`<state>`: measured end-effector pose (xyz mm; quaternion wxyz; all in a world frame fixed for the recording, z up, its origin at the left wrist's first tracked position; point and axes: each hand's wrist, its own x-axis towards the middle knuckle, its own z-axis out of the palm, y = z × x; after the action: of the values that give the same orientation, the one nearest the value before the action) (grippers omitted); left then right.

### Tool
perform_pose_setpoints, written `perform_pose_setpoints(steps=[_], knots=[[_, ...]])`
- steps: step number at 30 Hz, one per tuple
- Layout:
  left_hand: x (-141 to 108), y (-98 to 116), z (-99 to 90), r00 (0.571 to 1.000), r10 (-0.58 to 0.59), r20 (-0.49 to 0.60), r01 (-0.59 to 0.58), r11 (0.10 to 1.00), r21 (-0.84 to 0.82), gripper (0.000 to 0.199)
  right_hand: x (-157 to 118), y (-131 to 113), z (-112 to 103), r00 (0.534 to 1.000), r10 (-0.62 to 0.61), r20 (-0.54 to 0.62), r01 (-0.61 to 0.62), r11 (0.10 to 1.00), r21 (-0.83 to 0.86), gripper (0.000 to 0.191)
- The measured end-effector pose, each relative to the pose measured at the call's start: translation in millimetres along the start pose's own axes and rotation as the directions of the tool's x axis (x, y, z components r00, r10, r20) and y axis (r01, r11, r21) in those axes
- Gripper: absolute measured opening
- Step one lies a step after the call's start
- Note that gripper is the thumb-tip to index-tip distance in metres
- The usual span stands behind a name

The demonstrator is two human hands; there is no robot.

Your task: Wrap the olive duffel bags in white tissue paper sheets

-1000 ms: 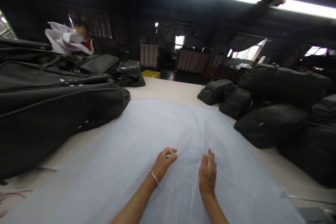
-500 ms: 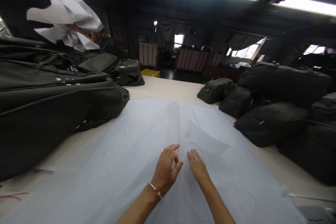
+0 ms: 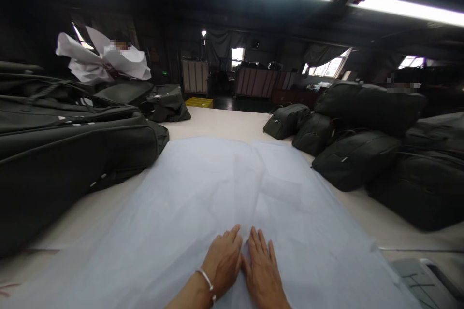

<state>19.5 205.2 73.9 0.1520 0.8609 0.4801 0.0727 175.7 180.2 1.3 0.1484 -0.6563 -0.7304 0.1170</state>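
Note:
A large, thin white sheet (image 3: 188, 212), resembling tissue paper or light fabric, covers the near table with a crease down its middle. My left hand (image 3: 223, 260), with a silver bangle at the wrist, rests on the sheet just left of that crease. Its fingers point forward, partly bent and apart, holding nothing. Right beside it, my right hand (image 3: 263, 268) lies flat on the sheet, fingers stretched and slightly spread. The thumbs are close together; whether they touch is hard to see.
Large dark green bags (image 3: 79, 154) are piled along the left. More dark bags (image 3: 358, 159) stand on the right. A light-coloured device (image 3: 422, 282) lies at lower right. Beyond the left bags, a person holds crumpled white paper (image 3: 105, 60). A yellow crate (image 3: 199, 102) sits past the table's far end.
Both hands have come closer to me and down onto the sheet; the right hand now lies flat. Behind the left bags, the other person's white paper has dropped lower.

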Motion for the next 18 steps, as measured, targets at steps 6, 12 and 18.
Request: perform_pose_setpoints(steps=[6,12,18], knots=[[9,14,-1.1,0.989,0.003,0.149,-0.019,0.994,0.110,0.032,19,26,-34,0.962,0.227,-0.150,-0.183,0.948,0.259,0.059],[-5,21,-10.0,0.965,-0.044,0.259,0.021,0.996,0.089,0.036,45,20,-51,0.975,-0.014,-0.224,0.047,0.989,0.143,0.058],[-2,23,-35.7,0.961,-0.026,0.277,0.025,1.000,0.006,0.032,46,21,-14,0.970,-0.209,-0.122,0.199,0.976,-0.091,0.055]])
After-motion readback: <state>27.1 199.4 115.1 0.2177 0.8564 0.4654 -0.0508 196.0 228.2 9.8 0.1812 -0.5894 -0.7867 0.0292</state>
